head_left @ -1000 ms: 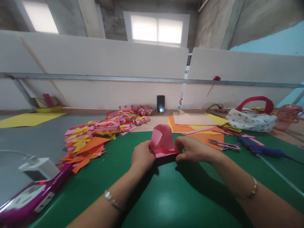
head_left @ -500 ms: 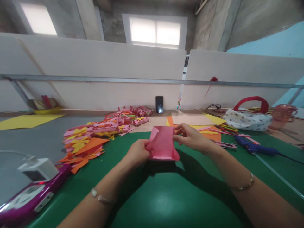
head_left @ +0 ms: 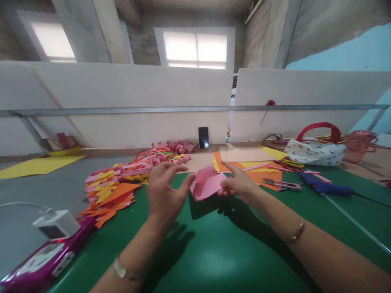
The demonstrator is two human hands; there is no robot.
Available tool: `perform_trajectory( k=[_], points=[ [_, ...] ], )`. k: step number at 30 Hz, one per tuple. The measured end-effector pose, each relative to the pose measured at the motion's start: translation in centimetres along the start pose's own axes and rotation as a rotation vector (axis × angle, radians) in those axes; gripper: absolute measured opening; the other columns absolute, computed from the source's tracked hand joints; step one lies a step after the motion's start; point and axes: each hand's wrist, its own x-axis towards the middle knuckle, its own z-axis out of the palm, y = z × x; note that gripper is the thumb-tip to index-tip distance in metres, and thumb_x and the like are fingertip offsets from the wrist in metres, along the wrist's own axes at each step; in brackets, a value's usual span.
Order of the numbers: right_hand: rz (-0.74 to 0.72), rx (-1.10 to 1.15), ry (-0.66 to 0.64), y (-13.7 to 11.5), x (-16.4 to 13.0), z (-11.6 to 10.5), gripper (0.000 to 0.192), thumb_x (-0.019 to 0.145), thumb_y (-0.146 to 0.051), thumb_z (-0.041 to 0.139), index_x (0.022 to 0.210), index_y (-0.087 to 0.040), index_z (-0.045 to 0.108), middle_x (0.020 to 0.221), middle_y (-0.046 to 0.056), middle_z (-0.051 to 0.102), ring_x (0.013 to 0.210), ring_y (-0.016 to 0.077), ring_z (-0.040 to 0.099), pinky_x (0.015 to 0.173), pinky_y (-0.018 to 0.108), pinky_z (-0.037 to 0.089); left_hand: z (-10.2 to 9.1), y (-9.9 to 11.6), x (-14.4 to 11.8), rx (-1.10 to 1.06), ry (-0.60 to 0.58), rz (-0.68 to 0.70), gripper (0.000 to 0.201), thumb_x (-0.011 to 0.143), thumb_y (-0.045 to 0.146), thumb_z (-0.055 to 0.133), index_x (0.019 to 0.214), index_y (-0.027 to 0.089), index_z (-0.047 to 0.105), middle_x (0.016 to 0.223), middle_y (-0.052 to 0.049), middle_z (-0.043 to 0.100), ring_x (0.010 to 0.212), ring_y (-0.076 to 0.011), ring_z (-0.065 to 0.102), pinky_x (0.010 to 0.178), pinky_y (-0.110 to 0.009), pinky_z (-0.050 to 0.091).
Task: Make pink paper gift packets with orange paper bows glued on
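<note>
Two hands over green surface: right hand pinches folded pink paper piece; left hand released, fingers spread. Folding partly done; finished pink-yellow-orange pile beside.

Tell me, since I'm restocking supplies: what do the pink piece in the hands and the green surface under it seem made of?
Pink piece: apparently thin matte paper, holding sharp folds. The right hand pinches it; the left hand is open beside it. Green surface: smooth with a soft sheen, likely plastic or rubber mat.
</note>
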Motion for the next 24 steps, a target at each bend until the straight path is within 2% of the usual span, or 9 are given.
perform_trajectory(
  k=[2, 5, 8, 10, 13, 16, 20, 22, 24],
  points=[
    [-0.008, 0.030, -0.019, 0.1, -0.1, 0.3, 0.081, 0.066, 0.004, 0.045, 0.140, -0.021, 0.023, 0.048, -0.008, 0.055, 0.056, 0.0136, 0.066, 0.051, 0.020, 0.049, 0.3, 1.2, -1.0, 0.067, -0.156, 0.146, 0.031, 0.071, 0.048, 0.064, 0.088, 0.022, 0.065, 0.089, -0.005, 0.063, 0.093, -0.0236, 0.053, 0.083, -0.040, 0.039],
    [-0.010, 0.022, -0.054, 0.4, -0.2, 0.6, 0.077, 0.068, 0.004, 0.045, 0.138, -0.023, 0.031, 0.048, -0.007, 0.056, 0.053, 0.0115, 0.064, 0.048, 0.017, 0.046, 1.0, 2.5, -2.1, 0.205, -0.345, 0.217, 0.038, 0.064, 0.048, 0.071, 0.092, 0.023, 0.065, 0.104, -0.006, 0.064, 0.104, -0.0304, 0.049, 0.086, -0.048, 0.033],
    [0.008, -0.031, -0.114, 0.6, -0.1, 0.6, 0.065, 0.073, 0.000, 0.046, 0.134, -0.020, 0.040, 0.050, -0.005, 0.058, 0.049, 0.0104, 0.062, 0.042, 0.015, 0.041, 1.7, 2.7, -2.7, 0.271, -0.471, 0.273, 0.017, 0.066, 0.033, 0.072, 0.076, 0.022, 0.065, 0.110, -0.004, 0.063, 0.112, -0.0313, 0.044, 0.092, -0.051, 0.027],
    [0.011, -0.091, -0.175, 0.7, -0.1, 0.4, 0.053, 0.074, -0.003, 0.047, 0.126, -0.013, 0.050, 0.052, -0.002, 0.060, 0.048, 0.0098, 0.061, 0.041, 0.016, 0.039, 2.0, 2.5, -2.9, 0.294, -0.537, 0.292, 0.004, 0.072, 0.025, 0.065, 0.072, 0.021, 0.064, 0.102, -0.004, 0.066, 0.113, -0.0301, 0.044, 0.095, -0.051, 0.023],
    [-0.023, -0.218, -0.288, 0.7, -0.1, 0.1, 0.043, 0.069, -0.001, 0.051, 0.109, -0.010, 0.063, 0.057, 0.001, 0.064, 0.050, 0.0099, 0.060, 0.047, 0.018, 0.042, 2.1, 2.3, -2.9, 0.316, -0.600, 0.276, 0.016, 0.080, 0.016, 0.053, 0.070, 0.020, 0.064, 0.087, -0.004, 0.068, 0.109, -0.0283, 0.048, 0.095, -0.052, 0.023],
    [-0.106, -0.389, -0.363, 0.6, -0.4, -0.1, 0.037, 0.061, 0.000, 0.058, 0.093, -0.015, 0.069, 0.064, -0.001, 0.067, 0.058, 0.0107, 0.060, 0.053, 0.018, 0.043, 2.1, 2.3, -2.7, 0.329, -0.649, 0.263, 0.021, 0.082, 0.015, 0.048, 0.068, 0.019, 0.064, 0.080, -0.006, 0.067, 0.101, -0.0282, 0.051, 0.085, -0.050, 0.031],
    [-0.222, -0.679, -0.277, 0.3, -0.8, -0.3, 0.015, 0.069, -0.011, 0.059, 0.075, -0.017, 0.072, 0.054, -0.001, 0.060, 0.056, 0.0123, 0.054, 0.053, 0.022, 0.036, 2.0, 2.4, -2.3, 0.309, -0.716, 0.295, 0.020, 0.077, 0.014, 0.053, 0.061, 0.017, 0.063, 0.067, -0.007, 0.066, 0.077, -0.0225, 0.055, 0.065, -0.036, 0.039],
    [-0.283, -0.806, -0.219, -0.2, -1.1, -0.3, 0.010, 0.071, -0.020, 0.062, 0.070, -0.017, 0.072, 0.058, 0.001, 0.060, 0.060, 0.0143, 0.052, 0.054, 0.024, 0.032, 1.6, 2.9, -2.2, 0.293, -0.723, 0.304, 0.021, 0.075, 0.010, 0.052, 0.057, 0.017, 0.062, 0.063, -0.007, 0.065, 0.071, -0.0205, 0.055, 0.061, -0.032, 0.040],
    [-0.346, -0.890, -0.229, -0.9, -1.4, -0.2, 0.010, 0.070, -0.026, 0.065, 0.068, -0.018, 0.071, 0.066, 0.003, 0.062, 0.066, 0.0156, 0.051, 0.056, 0.025, 0.030, 0.9, 3.7, -2.4, 0.273, -0.672, 0.285, 0.025, 0.073, 0.005, 0.050, 0.055, 0.017, 0.062, 0.060, -0.007, 0.064, 0.070, -0.0205, 0.055, 0.060, -0.031, 0.041]
  ],
)
